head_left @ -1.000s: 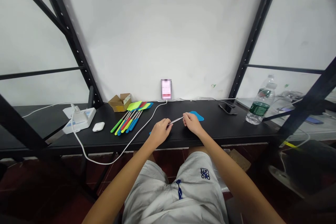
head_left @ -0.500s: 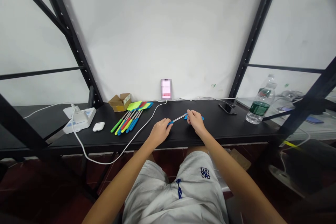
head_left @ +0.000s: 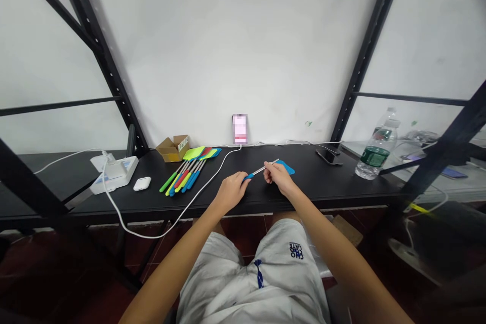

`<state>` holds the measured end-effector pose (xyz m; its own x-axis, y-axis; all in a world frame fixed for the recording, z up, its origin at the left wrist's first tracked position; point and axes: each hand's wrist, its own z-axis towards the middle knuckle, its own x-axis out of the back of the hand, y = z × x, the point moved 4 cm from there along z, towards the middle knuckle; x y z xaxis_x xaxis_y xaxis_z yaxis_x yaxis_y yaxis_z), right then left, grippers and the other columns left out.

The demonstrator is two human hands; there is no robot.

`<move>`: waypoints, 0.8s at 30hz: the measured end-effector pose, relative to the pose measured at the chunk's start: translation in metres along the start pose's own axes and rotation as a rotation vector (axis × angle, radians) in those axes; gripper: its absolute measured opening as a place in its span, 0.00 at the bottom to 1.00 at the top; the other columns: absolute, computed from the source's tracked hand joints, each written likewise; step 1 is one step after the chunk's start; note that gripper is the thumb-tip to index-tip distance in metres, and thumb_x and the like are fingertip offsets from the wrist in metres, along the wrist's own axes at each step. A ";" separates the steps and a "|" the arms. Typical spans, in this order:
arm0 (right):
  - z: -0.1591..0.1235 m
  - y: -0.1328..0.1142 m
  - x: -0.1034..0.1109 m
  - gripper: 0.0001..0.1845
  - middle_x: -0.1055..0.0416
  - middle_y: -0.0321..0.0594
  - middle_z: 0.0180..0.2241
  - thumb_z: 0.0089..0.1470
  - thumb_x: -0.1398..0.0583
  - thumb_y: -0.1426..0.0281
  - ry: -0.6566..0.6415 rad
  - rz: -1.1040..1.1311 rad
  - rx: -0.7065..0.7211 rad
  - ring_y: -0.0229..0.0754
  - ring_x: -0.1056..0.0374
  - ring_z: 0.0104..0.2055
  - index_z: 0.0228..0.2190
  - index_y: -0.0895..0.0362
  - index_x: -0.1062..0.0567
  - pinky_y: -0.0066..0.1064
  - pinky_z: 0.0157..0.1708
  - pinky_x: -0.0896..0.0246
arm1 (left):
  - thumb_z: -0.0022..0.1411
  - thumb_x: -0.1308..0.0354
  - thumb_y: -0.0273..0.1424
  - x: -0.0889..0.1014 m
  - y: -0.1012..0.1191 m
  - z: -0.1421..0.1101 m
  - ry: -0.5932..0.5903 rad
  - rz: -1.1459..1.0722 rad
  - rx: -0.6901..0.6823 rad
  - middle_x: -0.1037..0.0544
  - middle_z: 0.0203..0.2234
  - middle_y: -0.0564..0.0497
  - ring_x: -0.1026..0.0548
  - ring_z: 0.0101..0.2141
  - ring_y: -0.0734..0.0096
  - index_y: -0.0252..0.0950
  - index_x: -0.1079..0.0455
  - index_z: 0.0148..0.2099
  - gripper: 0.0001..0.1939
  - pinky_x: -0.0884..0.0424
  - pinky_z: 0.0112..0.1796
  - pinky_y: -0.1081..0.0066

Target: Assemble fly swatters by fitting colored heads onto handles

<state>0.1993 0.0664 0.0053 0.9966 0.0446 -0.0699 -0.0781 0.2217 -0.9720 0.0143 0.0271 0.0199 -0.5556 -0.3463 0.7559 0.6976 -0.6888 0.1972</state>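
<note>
My left hand (head_left: 232, 190) is closed around the blue handle of a fly swatter (head_left: 259, 170) with a thin metal rod. The rod slopes up to the right, with its tip showing past my right hand (head_left: 278, 176). The fingers of that hand are pinched at the rod. Just beyond them a flat blue swatter head (head_left: 285, 167) lies on the black table (head_left: 304, 187); whether it is joined to the rod I cannot tell. Left of my hands rests a bunch of similar fly swatters (head_left: 188, 174) with green, yellow, red and blue handles.
An open cardboard box (head_left: 167, 152), a white earbud case (head_left: 142, 184) and a power strip (head_left: 120, 174) are on the left. A phone (head_left: 240, 129) leans on the wall, its white cable (head_left: 197, 194) crossing the table. To the right are a dark phone (head_left: 328, 157) and plastic bottles (head_left: 374, 157).
My right hand has shifted slightly left, along the rod. More of the blue head and the rod's tip now show beyond it. My left hand stays on the handle.
</note>
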 end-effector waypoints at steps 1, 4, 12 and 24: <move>0.001 0.001 0.001 0.25 0.36 0.35 0.16 0.49 0.39 0.49 0.023 0.009 0.007 0.33 0.42 0.16 0.18 0.56 0.34 0.27 0.17 0.49 | 0.70 0.54 0.35 0.000 0.000 0.000 0.001 0.006 0.001 0.23 0.38 0.48 0.24 0.39 0.65 0.38 0.31 0.45 0.12 0.31 0.41 0.69; 0.004 0.003 0.006 0.24 0.37 0.34 0.15 0.50 0.39 0.50 0.088 0.024 0.035 0.33 0.43 0.15 0.17 0.55 0.36 0.27 0.16 0.50 | 0.70 0.54 0.35 -0.001 -0.002 -0.001 0.000 0.021 0.006 0.22 0.38 0.48 0.24 0.39 0.65 0.38 0.31 0.46 0.12 0.31 0.40 0.69; 0.007 0.003 0.017 0.24 0.40 0.33 0.13 0.51 0.40 0.54 0.273 0.078 0.113 0.32 0.46 0.14 0.16 0.54 0.40 0.26 0.14 0.55 | 0.70 0.54 0.36 -0.002 -0.003 -0.001 -0.011 0.047 0.016 0.22 0.38 0.48 0.24 0.39 0.65 0.38 0.31 0.46 0.13 0.32 0.40 0.69; 0.006 0.002 0.028 0.21 0.42 0.31 0.12 0.54 0.42 0.58 0.470 0.084 0.172 0.33 0.47 0.14 0.17 0.54 0.40 0.26 0.14 0.52 | 0.70 0.54 0.37 -0.001 -0.002 0.000 -0.060 0.078 0.054 0.22 0.36 0.49 0.24 0.38 0.66 0.39 0.30 0.44 0.13 0.33 0.39 0.71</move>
<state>0.2265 0.0743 0.0024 0.8885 -0.3649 -0.2780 -0.1225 0.3953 -0.9103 0.0130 0.0283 0.0188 -0.4721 -0.3577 0.8057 0.7620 -0.6252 0.1690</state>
